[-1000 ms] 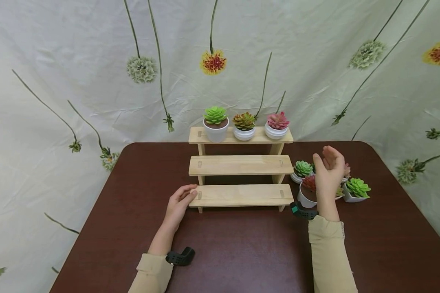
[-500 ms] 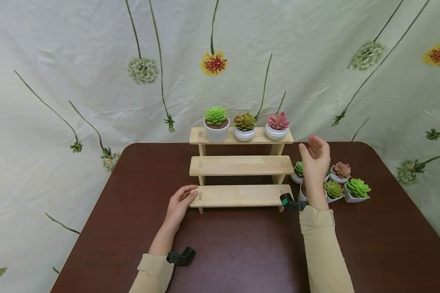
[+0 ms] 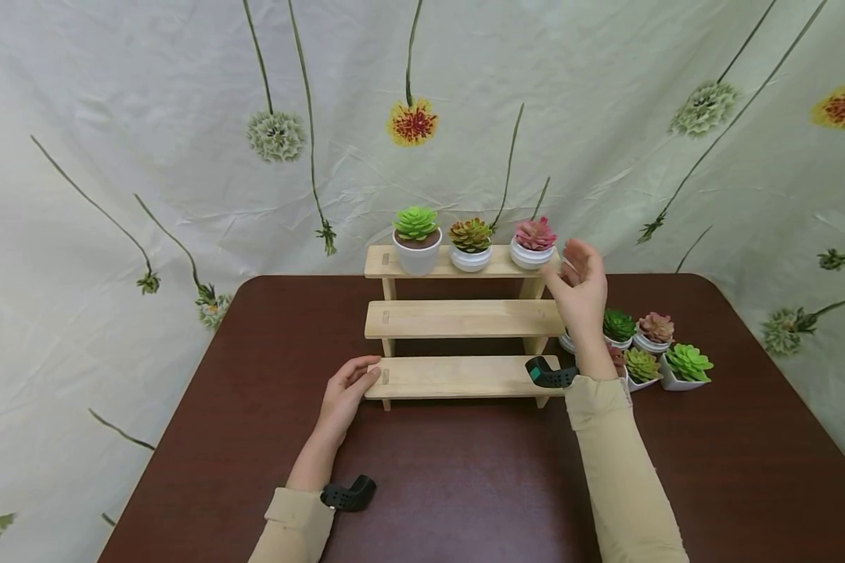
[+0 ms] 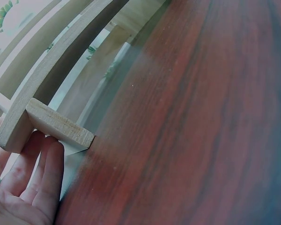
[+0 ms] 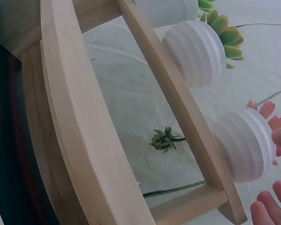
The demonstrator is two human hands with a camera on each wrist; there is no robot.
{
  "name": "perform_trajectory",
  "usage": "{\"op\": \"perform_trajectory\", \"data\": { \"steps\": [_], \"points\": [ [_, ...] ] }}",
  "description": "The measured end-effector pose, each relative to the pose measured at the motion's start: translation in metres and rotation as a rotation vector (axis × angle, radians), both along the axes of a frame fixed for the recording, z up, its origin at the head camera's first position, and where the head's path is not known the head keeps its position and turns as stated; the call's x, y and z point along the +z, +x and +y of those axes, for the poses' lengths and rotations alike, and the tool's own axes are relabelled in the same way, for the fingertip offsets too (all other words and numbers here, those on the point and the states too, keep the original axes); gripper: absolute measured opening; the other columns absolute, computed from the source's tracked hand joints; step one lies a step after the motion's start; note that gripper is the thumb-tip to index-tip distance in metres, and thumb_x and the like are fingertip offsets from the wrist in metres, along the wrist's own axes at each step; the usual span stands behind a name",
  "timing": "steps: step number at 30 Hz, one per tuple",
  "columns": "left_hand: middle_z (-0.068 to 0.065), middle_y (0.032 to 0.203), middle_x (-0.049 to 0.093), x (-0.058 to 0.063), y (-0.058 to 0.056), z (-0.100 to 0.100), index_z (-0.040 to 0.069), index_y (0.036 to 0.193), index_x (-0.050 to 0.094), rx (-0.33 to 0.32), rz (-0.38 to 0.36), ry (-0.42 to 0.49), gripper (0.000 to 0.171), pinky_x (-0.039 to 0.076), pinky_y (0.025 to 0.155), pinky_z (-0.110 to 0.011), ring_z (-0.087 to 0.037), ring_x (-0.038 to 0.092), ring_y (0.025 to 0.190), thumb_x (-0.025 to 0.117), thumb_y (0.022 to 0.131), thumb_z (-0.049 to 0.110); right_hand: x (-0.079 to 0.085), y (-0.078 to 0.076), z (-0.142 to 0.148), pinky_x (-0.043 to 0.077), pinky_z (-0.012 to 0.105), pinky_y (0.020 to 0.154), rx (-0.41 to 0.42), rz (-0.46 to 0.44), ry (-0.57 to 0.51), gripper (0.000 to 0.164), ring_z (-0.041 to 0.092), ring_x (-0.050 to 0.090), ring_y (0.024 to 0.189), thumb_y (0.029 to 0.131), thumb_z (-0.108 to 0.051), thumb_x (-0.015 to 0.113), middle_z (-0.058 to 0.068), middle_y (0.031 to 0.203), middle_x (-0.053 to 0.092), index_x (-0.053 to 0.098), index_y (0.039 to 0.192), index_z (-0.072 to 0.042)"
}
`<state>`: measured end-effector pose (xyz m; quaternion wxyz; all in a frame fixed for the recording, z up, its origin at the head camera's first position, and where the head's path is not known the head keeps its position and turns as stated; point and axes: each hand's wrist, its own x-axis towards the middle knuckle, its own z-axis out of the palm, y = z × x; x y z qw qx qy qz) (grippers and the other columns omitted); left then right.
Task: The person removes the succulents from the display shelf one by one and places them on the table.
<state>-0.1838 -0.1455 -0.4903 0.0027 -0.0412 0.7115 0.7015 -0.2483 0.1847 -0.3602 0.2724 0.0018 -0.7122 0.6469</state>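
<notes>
A three-step wooden stand (image 3: 458,319) stands on the table. My left hand (image 3: 343,391) grips the left end of its lowest step, thumb on top; in the left wrist view the fingers (image 4: 49,176) curl beneath the board. Three potted succulents line the top step: a bright green one (image 3: 418,254), a green-brown one (image 3: 470,258) and a pink one (image 3: 533,256). My right hand (image 3: 580,293) is just right of the pink one, thumb and fingers parted and holding nothing. In the right wrist view the thumb overlaps the white pot (image 5: 246,145) of the pink succulent.
Several more potted succulents, among them a bright green one (image 3: 686,367) and a dusty pink one (image 3: 655,332), cluster right of the stand, partly behind my right forearm. A flower-print cloth (image 3: 183,94) hangs behind the dark brown table (image 3: 465,485).
My right hand has moved left and away from me, from over the cluster of succulents to beside the pink one on the top step. My left hand has stayed on the lowest step.
</notes>
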Motion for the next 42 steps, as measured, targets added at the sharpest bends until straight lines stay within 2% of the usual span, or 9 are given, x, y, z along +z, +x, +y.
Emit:
{"op": "perform_trajectory", "data": {
  "steps": [9, 15, 20, 28, 34, 42],
  "points": [
    [-0.009, 0.111, 0.064, 0.001, -0.001, 0.001, 0.009, 0.117, 0.063, 0.002, 0.001, -0.012, 0.029, 0.044, 0.077, -0.024, -0.014, 0.057, 0.093, 0.064, 0.090, 0.022, 0.004, -0.012, -0.008, 0.033, 0.033, 0.103, 0.086, -0.070, 0.042, 0.073, 0.029, 0.039, 0.128, 0.082, -0.005, 0.071, 0.019, 0.142, 0.035, 0.029, 0.141, 0.003],
    [-0.009, 0.111, 0.064, 0.001, -0.001, 0.001, 0.009, 0.117, 0.063, -0.001, 0.000, -0.011, 0.030, 0.044, 0.078, -0.024, -0.014, 0.058, 0.093, 0.064, 0.090, 0.022, 0.008, -0.017, -0.012, 0.031, 0.029, 0.104, 0.051, -0.155, 0.135, 0.080, 0.025, 0.036, 0.131, 0.081, -0.014, 0.074, 0.017, 0.144, 0.033, 0.025, 0.144, -0.001],
    [-0.009, 0.111, 0.064, 0.001, -0.001, 0.001, 0.009, 0.117, 0.063, -0.001, 0.006, -0.018, 0.029, 0.044, 0.076, -0.024, -0.014, 0.057, 0.091, 0.063, 0.091, 0.022, 0.011, -0.021, -0.012, 0.032, 0.031, 0.104, 0.032, -0.208, 0.158, 0.084, 0.025, 0.038, 0.129, 0.081, -0.018, 0.074, 0.017, 0.144, 0.034, 0.023, 0.146, -0.004],
    [-0.008, 0.109, 0.064, 0.002, -0.001, 0.000, 0.009, 0.116, 0.064, 0.006, 0.003, -0.021, 0.029, 0.044, 0.075, -0.024, -0.014, 0.057, 0.090, 0.064, 0.090, 0.021, 0.009, -0.022, -0.010, 0.040, 0.032, 0.097, 0.022, -0.214, 0.175, 0.078, 0.026, 0.048, 0.121, 0.079, -0.021, 0.076, 0.019, 0.135, 0.044, 0.033, 0.141, -0.001],
    [-0.007, 0.111, 0.064, 0.000, 0.000, 0.000, 0.010, 0.116, 0.064, 0.009, -0.015, -0.018, 0.029, 0.044, 0.077, -0.024, -0.014, 0.057, 0.093, 0.064, 0.090, 0.023, 0.007, -0.018, -0.009, 0.043, 0.031, 0.093, -0.012, -0.206, 0.202, 0.073, 0.024, 0.053, 0.115, 0.077, -0.022, 0.078, 0.016, 0.130, 0.051, 0.043, 0.137, -0.003],
    [-0.006, 0.107, 0.064, 0.000, 0.000, 0.000, 0.009, 0.116, 0.064, 0.011, -0.004, -0.021, 0.028, 0.043, 0.076, -0.024, -0.013, 0.056, 0.090, 0.064, 0.090, 0.021, 0.005, -0.007, -0.003, 0.044, 0.032, 0.092, -0.038, -0.194, 0.214, 0.073, 0.021, 0.056, 0.110, 0.075, -0.026, 0.080, 0.013, 0.126, 0.054, 0.046, 0.136, -0.005]
  ]
}}
